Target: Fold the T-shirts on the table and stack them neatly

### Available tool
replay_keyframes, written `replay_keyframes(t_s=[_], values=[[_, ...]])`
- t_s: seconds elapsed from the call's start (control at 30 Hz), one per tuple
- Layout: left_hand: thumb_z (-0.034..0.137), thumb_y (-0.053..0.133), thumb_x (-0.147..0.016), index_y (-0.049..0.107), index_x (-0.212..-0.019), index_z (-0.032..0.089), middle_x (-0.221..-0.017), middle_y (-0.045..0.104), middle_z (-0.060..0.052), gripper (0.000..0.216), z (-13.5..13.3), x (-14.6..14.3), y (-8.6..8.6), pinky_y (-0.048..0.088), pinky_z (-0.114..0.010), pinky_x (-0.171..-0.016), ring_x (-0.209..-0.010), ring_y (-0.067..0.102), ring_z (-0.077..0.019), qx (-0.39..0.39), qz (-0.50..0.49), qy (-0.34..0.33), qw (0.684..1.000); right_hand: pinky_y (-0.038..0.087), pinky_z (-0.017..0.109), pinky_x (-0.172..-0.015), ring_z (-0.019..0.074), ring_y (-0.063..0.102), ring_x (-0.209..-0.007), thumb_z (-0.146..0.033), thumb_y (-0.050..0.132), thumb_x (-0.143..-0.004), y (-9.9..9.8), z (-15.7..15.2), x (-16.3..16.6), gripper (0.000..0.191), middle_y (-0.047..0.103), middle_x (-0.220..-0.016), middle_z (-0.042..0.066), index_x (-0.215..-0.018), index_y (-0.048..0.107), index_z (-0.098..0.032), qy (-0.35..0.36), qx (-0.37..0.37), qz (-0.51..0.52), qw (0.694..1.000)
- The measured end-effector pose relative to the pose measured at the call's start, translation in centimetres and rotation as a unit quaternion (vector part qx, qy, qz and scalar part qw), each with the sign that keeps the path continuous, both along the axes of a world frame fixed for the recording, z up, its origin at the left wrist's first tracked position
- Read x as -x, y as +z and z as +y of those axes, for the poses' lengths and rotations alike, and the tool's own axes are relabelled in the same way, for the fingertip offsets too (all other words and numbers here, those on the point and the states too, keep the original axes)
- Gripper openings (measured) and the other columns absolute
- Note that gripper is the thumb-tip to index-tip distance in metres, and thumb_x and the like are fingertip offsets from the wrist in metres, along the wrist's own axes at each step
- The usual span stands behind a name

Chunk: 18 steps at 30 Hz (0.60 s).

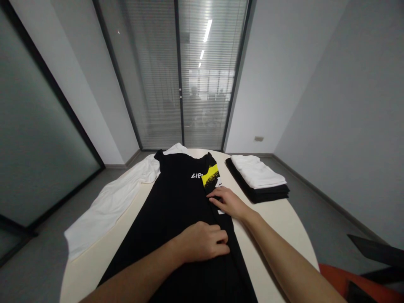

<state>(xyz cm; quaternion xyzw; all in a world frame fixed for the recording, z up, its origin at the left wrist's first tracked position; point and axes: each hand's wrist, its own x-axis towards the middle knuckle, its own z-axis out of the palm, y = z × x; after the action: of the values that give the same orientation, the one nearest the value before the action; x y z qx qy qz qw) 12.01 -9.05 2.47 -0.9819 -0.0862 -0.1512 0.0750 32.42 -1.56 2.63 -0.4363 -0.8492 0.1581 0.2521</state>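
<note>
A black T-shirt [176, 198] lies spread lengthwise, its neck end away from me. White lettering and a yellow patch mark its upper right part, where the right side is folded inward in a long strip. My left hand [205, 242] is closed, with its curled fingers on the cloth near this strip's inner edge; the fingertips are partly hidden. Farther up, my right hand [229, 203] reaches over the fold from the right. Its thumb and fingertips come close together on the shirt's edge just below the yellow patch.
A white garment [116, 204] lies loosely along the left side of the round pale table [295, 227]. At the right stands a stack of folded clothes, a white one [257, 171] above black ones [268, 194]. An orange chair [341, 282] is at the lower right.
</note>
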Motion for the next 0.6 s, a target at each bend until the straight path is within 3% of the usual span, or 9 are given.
replay_keyframes(t_s=[0.17, 0.27, 0.43, 0.6], values=[[0.022, 0.047, -0.102, 0.064, -0.095, 0.021, -0.098, 0.068, 0.0, 0.018, -0.6, 0.2, 1.3, 0.036, -0.028, -0.049, -0.076, 0.057, -0.0125, -0.007, 0.004, -0.017, 1.0, 0.046, 0.033, -0.091, 0.0195, 0.06, -0.098, -0.018, 0.042, -0.1, -0.8, 0.6, -0.1, 0.042, 0.065, -0.109, 0.007, -0.132, 0.065, -0.031, 0.025, -0.049, -0.08, 0.995], [0.024, 0.055, -0.095, 0.062, -0.096, 0.019, -0.105, 0.068, -0.001, 0.008, -0.8, 1.1, 2.2, 0.041, -0.03, -0.054, -0.082, 0.057, -0.0146, 0.025, 0.026, -0.037, 0.999, 0.045, 0.033, -0.088, 0.0196, 0.058, -0.096, -0.016, 0.044, -0.099, -0.7, 0.5, 0.2, 0.04, 0.064, -0.106, 0.006, -0.127, 0.068, -0.032, 0.016, -0.075, -0.126, 0.989], [0.024, 0.063, -0.087, 0.061, -0.096, 0.02, -0.097, 0.068, 0.0, 0.01, -0.9, 2.1, 2.9, 0.043, -0.033, -0.061, -0.09, 0.056, -0.0174, 0.072, 0.078, -0.033, 0.994, 0.043, 0.034, -0.088, 0.0197, 0.061, -0.097, -0.018, 0.046, -0.101, -0.4, 0.4, 0.8, 0.026, 0.067, -0.103, 0.006, -0.108, 0.07, -0.024, -0.01, -0.097, -0.123, 0.988], [0.025, 0.064, -0.088, 0.064, -0.102, 0.026, -0.114, 0.067, 0.003, 0.014, -1.1, 2.4, 2.8, 0.043, -0.032, -0.07, -0.103, 0.057, -0.0176, 0.135, 0.046, -0.048, 0.989, 0.042, 0.034, -0.089, 0.0198, 0.063, -0.101, -0.015, 0.046, -0.1, -0.8, 0.6, 0.9, 0.022, 0.068, -0.105, 0.005, -0.109, 0.064, -0.023, -0.036, -0.112, -0.091, 0.989]])
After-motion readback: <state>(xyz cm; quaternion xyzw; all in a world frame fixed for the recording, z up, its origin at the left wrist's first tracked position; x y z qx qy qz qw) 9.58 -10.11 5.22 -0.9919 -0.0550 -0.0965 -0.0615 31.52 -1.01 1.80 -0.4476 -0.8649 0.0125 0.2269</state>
